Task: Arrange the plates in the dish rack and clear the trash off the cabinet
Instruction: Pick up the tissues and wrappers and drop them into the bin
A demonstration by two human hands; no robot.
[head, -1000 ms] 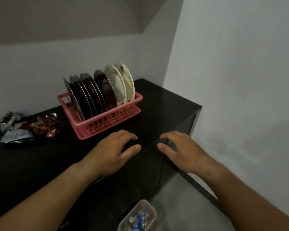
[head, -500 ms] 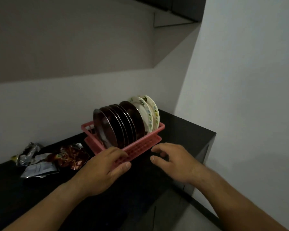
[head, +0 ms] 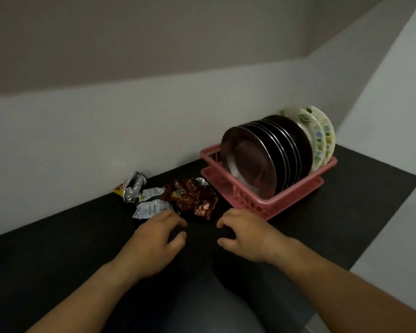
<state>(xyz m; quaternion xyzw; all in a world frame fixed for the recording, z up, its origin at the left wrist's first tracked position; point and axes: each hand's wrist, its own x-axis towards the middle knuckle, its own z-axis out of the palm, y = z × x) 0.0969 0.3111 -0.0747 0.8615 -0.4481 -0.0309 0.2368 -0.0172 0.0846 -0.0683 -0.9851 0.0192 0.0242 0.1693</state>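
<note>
Head view. The trash lies on the black bench (head: 58, 260), left of the pink dish rack (head: 286, 203): a crumpled brown wrapper (head: 192, 197), a white printed sachet (head: 149, 209) just beside it, and a silver foil packet (head: 131, 188) nearer the wall. Dark plates (head: 250, 162) and two patterned plates (head: 320, 138) stand on edge in the rack. The left hand (head: 154, 243) and right hand (head: 247, 236) are low near the wrappers, their fingers loosely curled, apart from the thumbs and holding nothing. Judged handling: the wrappers are light, soft and springy — slick foil that may slide on the glossy top — so a gathering pinch on a crumpled ridge should serve better than a flat press. Only the plates are fragile.
</note>
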